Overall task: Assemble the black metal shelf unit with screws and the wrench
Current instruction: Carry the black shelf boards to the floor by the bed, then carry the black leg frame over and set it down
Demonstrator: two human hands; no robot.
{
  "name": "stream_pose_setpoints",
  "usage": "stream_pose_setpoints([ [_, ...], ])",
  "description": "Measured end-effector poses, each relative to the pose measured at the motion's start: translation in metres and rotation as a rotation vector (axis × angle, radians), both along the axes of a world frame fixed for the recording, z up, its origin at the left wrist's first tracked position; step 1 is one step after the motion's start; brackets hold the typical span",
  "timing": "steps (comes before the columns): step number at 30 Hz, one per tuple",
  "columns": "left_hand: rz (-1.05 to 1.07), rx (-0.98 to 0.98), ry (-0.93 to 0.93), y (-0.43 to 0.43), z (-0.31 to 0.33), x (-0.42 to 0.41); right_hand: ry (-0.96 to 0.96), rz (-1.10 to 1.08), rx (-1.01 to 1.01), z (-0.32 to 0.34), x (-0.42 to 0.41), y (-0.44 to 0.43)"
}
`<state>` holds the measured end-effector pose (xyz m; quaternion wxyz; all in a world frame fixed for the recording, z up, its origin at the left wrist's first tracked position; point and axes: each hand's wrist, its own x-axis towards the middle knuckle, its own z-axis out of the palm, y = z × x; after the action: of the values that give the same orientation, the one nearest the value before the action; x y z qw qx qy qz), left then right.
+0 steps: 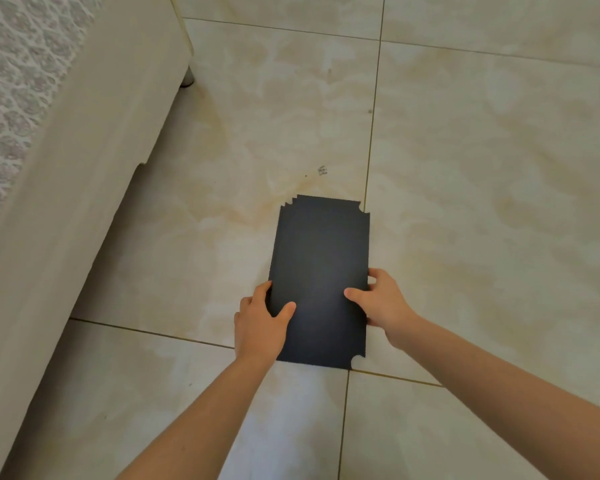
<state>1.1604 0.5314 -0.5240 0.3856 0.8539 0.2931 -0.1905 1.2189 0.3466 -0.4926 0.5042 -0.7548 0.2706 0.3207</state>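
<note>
Both your hands are grasping the stack of black metal panels (pixel 321 258). Your left hand (pixel 258 323) is curling round its near left edge with the thumb lying on the top face. Your right hand (pixel 383 303) is pinching the right edge, thumb on top and fingers tucked beneath. The stack is sitting mid-scene over the tiled floor (pixel 482 168), its long side running away from you; whether it is resting on the tiles or lifted cannot be told. At its far left corner the staggered edges of several sheets are showing, and the right corners are notched. Just beyond the far end, a small grey object (pixel 322 170), too small to identify, is lying on the floor. On the left, a cream furniture base (pixel 84 168) with a patterned cover (pixel 11 81) is standing on a short leg (pixel 187 77).
</note>
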Motion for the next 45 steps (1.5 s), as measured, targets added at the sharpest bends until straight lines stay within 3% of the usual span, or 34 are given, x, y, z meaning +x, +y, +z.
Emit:
stream_pose_setpoints([
  [13,0.061,-0.045,-0.012,-0.005,-0.002,0.006,-0.099,0.146,-0.063,-0.004,0.017,0.000],
  [19,-0.032,-0.004,0.097,0.008,0.053,0.004,-0.105,0.241,-0.186,0.040,-0.001,-0.015],
  [25,-0.148,0.023,0.088,-0.014,0.165,-0.002,-0.157,0.342,-0.264,0.140,-0.029,-0.039],
  [33,-0.405,0.095,-0.002,-0.061,0.371,-0.014,-0.243,0.403,-0.322,0.342,-0.071,-0.073],
  [39,-0.550,0.100,-0.084,-0.092,0.538,-0.046,-0.296,0.287,-0.335,0.507,-0.127,-0.097],
  [45,-0.688,0.087,-0.226,-0.113,0.676,-0.088,-0.352,0.007,-0.378,0.652,-0.207,-0.120],
])
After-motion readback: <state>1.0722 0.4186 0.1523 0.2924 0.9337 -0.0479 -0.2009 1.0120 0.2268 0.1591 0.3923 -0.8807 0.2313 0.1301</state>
